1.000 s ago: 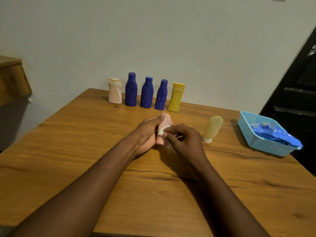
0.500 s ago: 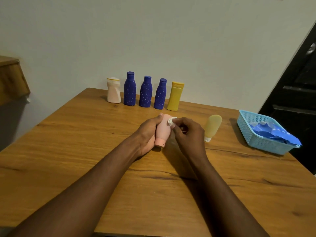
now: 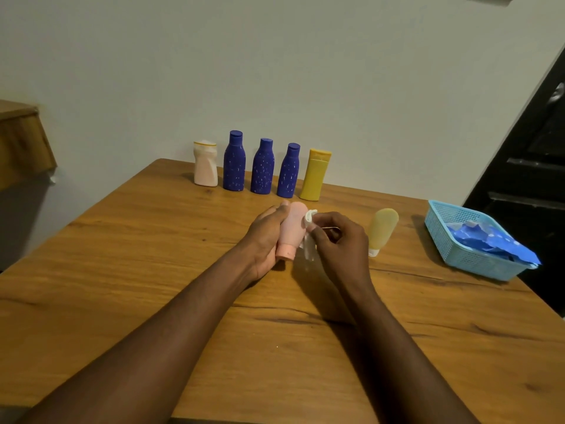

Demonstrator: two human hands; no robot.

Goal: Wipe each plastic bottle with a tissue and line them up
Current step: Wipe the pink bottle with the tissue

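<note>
My left hand (image 3: 265, 237) grips a pink squeeze bottle (image 3: 292, 228) above the table, cap end toward me. My right hand (image 3: 339, 240) pinches a small white tissue (image 3: 309, 217) against the bottle's right side near its far end. A pale yellow squeeze bottle (image 3: 382, 229) stands cap-down just right of my right hand. Along the table's far edge stands a row: a cream bottle (image 3: 205, 163), three dark blue speckled bottles (image 3: 234, 162) (image 3: 262, 167) (image 3: 288, 171), and a yellow bottle (image 3: 315, 175).
A light blue plastic basket (image 3: 458, 255) holding crumpled blue material (image 3: 489, 240) sits at the table's right edge. The wooden table (image 3: 153, 255) meets a pale wall behind the row. A wooden shelf (image 3: 21, 142) juts out at far left; a dark door (image 3: 532, 160) stands at right.
The tissue in my right hand has slid from the cap end of the pink bottle up toward its far end. My left hand has kept its hold on the bottle.
</note>
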